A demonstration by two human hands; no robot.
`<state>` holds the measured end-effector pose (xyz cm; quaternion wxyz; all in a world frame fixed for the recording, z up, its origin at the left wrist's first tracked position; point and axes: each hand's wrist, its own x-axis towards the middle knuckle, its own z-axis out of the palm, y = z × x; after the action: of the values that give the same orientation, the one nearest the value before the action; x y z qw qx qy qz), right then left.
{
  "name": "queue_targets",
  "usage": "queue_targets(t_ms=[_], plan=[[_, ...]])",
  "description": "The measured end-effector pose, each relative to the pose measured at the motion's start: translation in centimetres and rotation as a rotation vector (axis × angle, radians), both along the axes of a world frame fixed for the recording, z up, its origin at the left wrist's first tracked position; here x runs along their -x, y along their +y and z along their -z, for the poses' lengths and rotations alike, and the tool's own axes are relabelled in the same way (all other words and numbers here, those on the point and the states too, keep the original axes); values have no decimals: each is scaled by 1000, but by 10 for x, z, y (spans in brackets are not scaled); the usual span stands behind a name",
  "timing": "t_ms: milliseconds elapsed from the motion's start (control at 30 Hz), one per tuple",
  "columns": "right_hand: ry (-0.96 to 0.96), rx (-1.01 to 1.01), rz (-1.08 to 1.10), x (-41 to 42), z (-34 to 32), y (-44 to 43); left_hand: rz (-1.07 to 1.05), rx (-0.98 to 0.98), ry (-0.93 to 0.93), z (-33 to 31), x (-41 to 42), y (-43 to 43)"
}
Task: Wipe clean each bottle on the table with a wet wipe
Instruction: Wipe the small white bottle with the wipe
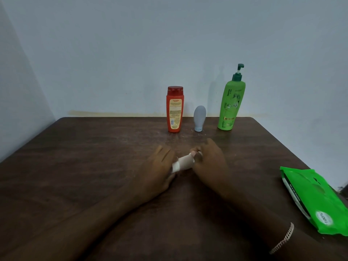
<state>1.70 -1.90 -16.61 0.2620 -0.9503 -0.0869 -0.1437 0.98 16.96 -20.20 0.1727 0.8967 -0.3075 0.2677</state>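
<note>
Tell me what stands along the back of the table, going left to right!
Red bottle → small grey bottle → tall green pump bottle.

Both ends of pale bottle hidden inside left hand and right hand, wipe mostly covered, pack cut by right edge, red bottle print too small to read

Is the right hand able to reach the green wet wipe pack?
Probably yes: bare table separates the right hand from the green wet wipe pack, though it grips the small beige bottle and must release that first.
</note>
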Motion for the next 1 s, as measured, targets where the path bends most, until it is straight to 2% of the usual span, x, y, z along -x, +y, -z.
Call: queue_targets(t_ms=[167, 300, 433, 567, 633, 667, 767, 800, 867, 1000], plan=[[51, 54, -125, 28, -9, 31, 24, -101, -146, -2, 3, -2], [-33, 44, -154, 27, -11, 22, 16, -74, -139, -7, 5, 2], [-133, -12, -57, 10, -14, 2, -10, -54, -149, -18, 5, 5], [-99, -140, -7, -5, -11, -16, -12, -24, -171, -19, 5, 10], [-67, -293, -9, -8, -10, -23, -29, 67, -146, -22, 4, 11], [-12, -437, -44, -7, -9, -24, -48, 130, -112, -24, 5, 11], [320, -1086, -232, 2, -5, -11, -95, 272, -22, -30, 7, 4], [399, -1248, -249, 3, -4, -5, -108, 310, 3, -30, 9, 1], [463, -1398, -205, 1, -3, 2, -137, 372, 40, -29, 10, -2], [355, -1515, -81, -12, -2, -11, -175, 386, 80, -26, 9, 2]])
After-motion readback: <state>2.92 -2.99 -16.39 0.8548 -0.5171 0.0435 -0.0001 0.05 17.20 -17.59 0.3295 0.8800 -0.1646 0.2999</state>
